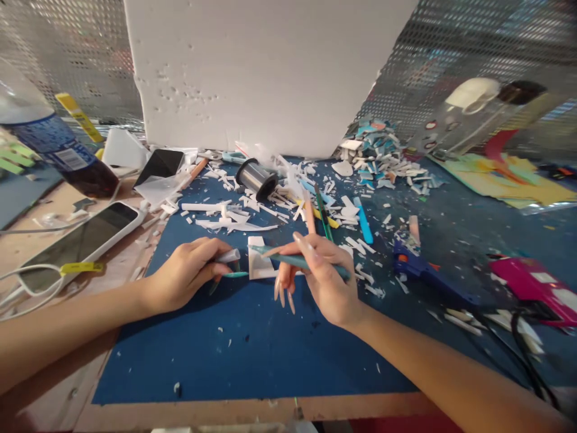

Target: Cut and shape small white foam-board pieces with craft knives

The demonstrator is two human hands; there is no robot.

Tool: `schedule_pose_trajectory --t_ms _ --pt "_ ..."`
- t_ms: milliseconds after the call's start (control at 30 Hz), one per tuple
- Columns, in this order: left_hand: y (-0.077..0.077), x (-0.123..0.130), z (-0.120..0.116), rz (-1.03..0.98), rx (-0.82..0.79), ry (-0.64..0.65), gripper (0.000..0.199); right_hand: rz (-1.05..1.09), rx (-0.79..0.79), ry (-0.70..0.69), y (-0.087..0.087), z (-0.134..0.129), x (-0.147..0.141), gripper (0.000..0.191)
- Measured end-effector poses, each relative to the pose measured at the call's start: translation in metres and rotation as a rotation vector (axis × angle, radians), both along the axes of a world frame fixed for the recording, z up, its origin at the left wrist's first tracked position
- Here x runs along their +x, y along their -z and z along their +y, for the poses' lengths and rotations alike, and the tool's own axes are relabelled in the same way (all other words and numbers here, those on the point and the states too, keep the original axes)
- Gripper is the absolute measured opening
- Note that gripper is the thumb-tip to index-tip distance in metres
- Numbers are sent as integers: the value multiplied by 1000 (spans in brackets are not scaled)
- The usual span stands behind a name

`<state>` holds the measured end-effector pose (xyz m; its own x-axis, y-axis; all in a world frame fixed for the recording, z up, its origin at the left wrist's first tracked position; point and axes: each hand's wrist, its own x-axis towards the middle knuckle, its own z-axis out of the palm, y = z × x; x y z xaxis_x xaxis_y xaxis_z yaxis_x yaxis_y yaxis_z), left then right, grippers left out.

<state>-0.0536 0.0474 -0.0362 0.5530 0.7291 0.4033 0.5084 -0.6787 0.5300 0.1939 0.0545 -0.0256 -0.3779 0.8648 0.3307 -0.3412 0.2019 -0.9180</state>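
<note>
My left hand (189, 273) is closed around a small white rolled or tube-shaped piece (229, 256), its end showing past the fingertips. A thin teal tip (237, 275) juts out just below that piece; what it belongs to is hidden. In my right hand (329, 276) is a slim teal pen-like tool (293, 260), gripped like a pencil and pointing left. Its tip lies over a flat white cut piece (259, 264) on the blue mat (252, 361), between both hands. My fingers partly cover that white piece.
White scraps surround a black spool (256, 179) behind my hands. A blue glue gun (428, 276) and pink object (536, 288) lie right. At left are a phone (85, 246) and a drink bottle (58, 150). A white board (270, 72) stands at the back.
</note>
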Motion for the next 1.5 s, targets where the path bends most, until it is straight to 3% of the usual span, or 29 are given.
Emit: schedule_pose_trajectory --t_ms 167,267,333,400,467,533,667,767,867,1100,1200,1267,1367,1433,1500 --pt "4 0 0 0 12 9 30 -89 -54 -76 -2 -6 -1 26" --pt "2 3 -1 29 121 79 28 -147 -55 -147 -4 -8 -1 26" --pt "-2 6 -5 63 237 178 26 -175 90 -211 -3 -11 -2 23" --pt "-7 8 -11 79 317 292 27 -179 369 -233 2 -15 -4 24" --pt "-10 9 -19 61 339 399 30 -155 623 -204 8 -21 -8 32" --pt "-11 10 -27 11 321 452 35 -123 744 -184 12 -26 -10 42" --pt "-4 14 -36 -89 220 353 37 -248 703 -314 8 -30 -6 54" --pt "-1 18 -37 -102 205 321 34 -390 657 -433 5 -27 -1 50" --pt "-2 21 -36 -128 199 309 33 -372 685 -438 10 -25 -2 41" --pt "-5 16 -29 -113 22 256 31 -341 751 -185 15 -23 -15 47" --pt "3 16 -25 -168 -151 89 28 -319 793 -33 10 -16 -13 45" --pt "10 15 -20 -243 -135 -48 25 -280 852 103 3 -7 -5 46" --pt "20 15 -8 -275 4 -106 67 -328 853 398 -14 13 16 57" --pt "24 16 2 -149 -7 -45 78 -636 708 567 -25 31 33 51" --pt "24 20 12 -18 -56 29 84 -1120 565 715 -30 51 47 38"
